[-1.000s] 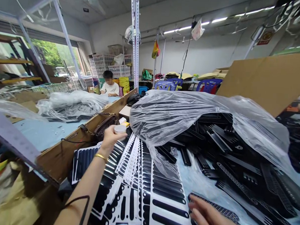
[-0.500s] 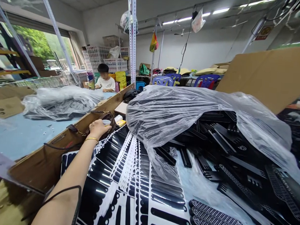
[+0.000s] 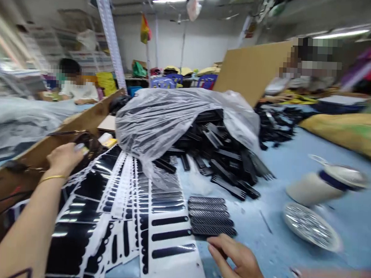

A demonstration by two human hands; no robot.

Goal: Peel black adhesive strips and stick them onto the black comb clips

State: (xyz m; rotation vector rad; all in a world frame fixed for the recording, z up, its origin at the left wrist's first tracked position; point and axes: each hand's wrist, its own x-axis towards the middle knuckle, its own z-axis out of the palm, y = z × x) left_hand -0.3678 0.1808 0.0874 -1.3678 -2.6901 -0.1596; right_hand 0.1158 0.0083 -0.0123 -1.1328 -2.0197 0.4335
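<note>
Reaching beside the grilles (image 3: 211,216), right hand (image 3: 240,260) fingers open; left hand (image 3: 64,157) grip unclear. Grilles look light, stiff; grasp edges.

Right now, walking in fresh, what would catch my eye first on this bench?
Probably the heap of black mesh strips mid-table, half under a clear plastic bag. In front fan white sticker sheets with black slots. The left hand reaches toward a brown bag; the right hand rests near a row of strips.
</note>
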